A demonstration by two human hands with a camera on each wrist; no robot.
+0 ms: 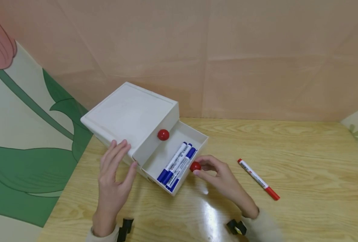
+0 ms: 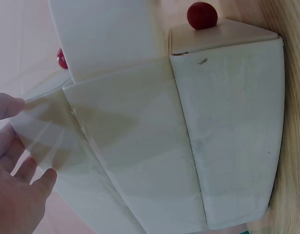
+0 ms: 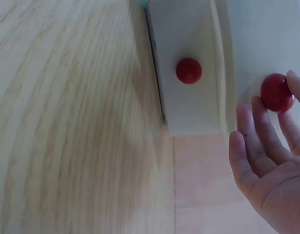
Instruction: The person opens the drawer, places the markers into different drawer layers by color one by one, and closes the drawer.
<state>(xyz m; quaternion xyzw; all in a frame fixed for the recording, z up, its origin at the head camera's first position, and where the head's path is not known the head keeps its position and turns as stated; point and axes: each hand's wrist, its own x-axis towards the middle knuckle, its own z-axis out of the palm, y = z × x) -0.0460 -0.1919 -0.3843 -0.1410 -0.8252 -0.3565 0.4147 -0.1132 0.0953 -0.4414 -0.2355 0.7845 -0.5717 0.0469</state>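
A white chest of drawers with red round knobs stands on the table, its middle drawer pulled out. Several blue-capped markers lie side by side in that drawer. My right hand pinches the open drawer's red knob between thumb and fingers. At the chest's left side is my left hand, fingers extended and spread near the top edge; in the left wrist view I cannot tell how firmly they touch. The top drawer's knob sits above the open drawer.
A red-capped marker lies on the wooden table to the right of my right hand. The bottom drawer's knob shows below the open drawer in the right wrist view. A pinkish wall covering rises behind the table.
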